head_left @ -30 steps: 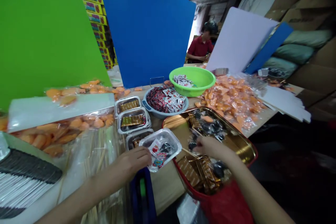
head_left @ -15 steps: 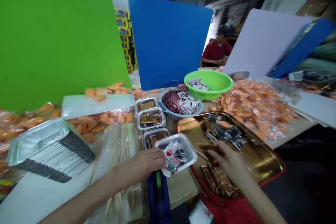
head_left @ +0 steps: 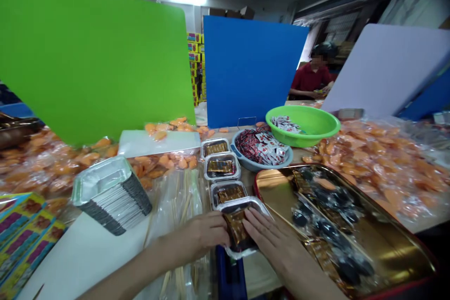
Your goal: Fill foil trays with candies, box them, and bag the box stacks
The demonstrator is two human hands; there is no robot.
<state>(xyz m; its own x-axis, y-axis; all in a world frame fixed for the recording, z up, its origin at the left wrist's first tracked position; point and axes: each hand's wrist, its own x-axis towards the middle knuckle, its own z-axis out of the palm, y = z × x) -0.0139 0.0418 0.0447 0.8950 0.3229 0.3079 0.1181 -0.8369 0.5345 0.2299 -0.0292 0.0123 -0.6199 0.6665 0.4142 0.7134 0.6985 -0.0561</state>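
Note:
My left hand (head_left: 200, 236) and my right hand (head_left: 270, 239) meet at a foil tray (head_left: 246, 204) near the table's front edge. My left hand grips the tray's left side. My right hand lies flat against a brown-gold packet (head_left: 235, 227) inside it, and the packet hides the tray's floor. Further up stand several foil trays, each holding a gold packet, such as one (head_left: 221, 166). To the right of my right hand lies a gold metal tray with a red rim (head_left: 372, 225), holding black sweets in clear wrappers (head_left: 326, 229).
A blue object (head_left: 228, 274) stands under my hands. To the left lie stacked foil trays (head_left: 112, 192), wooden sticks in plastic (head_left: 183, 211) and bagged orange pieces (head_left: 383, 173). A bowl of sachets (head_left: 262, 147) and a green basin (head_left: 302, 124) sit behind. A co-worker (head_left: 311, 77) sits beyond upright boards.
The brown-gold packet now lies in the foil tray, covering the small sachets seen earlier. My right hand has moved from the metal tray onto it. The view has swung left.

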